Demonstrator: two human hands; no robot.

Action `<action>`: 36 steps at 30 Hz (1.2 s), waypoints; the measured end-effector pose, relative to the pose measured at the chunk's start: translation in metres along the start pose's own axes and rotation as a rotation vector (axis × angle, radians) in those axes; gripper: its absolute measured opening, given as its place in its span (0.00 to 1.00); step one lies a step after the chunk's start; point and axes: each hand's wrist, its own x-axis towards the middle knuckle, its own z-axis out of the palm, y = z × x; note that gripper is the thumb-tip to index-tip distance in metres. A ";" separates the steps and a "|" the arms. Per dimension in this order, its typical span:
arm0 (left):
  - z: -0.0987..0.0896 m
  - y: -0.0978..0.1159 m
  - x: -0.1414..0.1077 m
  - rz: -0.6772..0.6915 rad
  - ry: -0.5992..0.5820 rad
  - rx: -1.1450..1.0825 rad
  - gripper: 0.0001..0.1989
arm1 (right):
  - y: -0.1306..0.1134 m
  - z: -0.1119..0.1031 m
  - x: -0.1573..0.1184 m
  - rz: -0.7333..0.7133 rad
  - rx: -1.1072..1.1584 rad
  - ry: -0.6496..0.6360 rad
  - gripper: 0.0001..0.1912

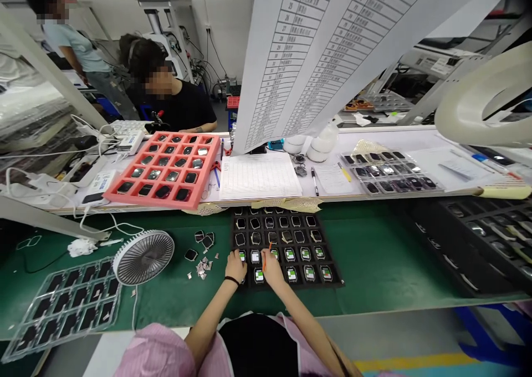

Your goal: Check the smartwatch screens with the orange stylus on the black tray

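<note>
My left hand (236, 266) rests on the front left of a black grid tray (332, 277), its fingertips at a small square smartwatch body (241, 255) with a green-marked screen. My right hand (272, 269) pinches a thin orange tool (264, 256), whose tip points up beside a neighbouring watch body (255, 256). Several watch bodies sit in the tray's cells, the front rows showing green labels and the back rows dark. Whether my left hand grips the watch body is hidden by its fingers.
A desk fan (143, 257) stands left of the tray, near loose metal pieces (201, 269) and a clear tray (66, 305). A raised shelf holds a pink foam tray (162, 169) and papers. Black trays (469, 244) lie right. Two people (174, 94) work beyond.
</note>
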 end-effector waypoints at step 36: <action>-0.152 0.071 -0.061 0.330 -0.089 -1.201 0.21 | -0.116 -0.118 0.021 0.116 0.806 -0.339 0.23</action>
